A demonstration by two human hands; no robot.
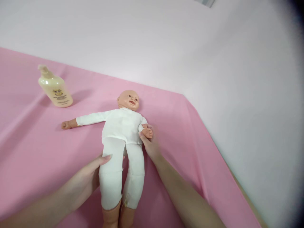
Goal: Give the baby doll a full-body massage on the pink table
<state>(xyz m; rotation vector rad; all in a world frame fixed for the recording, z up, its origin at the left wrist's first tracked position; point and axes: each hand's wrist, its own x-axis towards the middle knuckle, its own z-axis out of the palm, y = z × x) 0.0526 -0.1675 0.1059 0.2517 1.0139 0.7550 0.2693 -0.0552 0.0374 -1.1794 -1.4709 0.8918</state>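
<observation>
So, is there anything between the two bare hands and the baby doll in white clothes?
Nothing visible. The left hand touches the baby doll in white clothes at its thigh; the right hand holds its small hand.

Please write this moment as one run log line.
left hand: on doll thigh | right hand: holds doll hand | bottle: apart

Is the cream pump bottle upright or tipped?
Upright. The cream plastic pump bottle stands on its base on the pink cloth, pump head on top; its lean looks like lens distortion. Neither hand touches it.
</observation>
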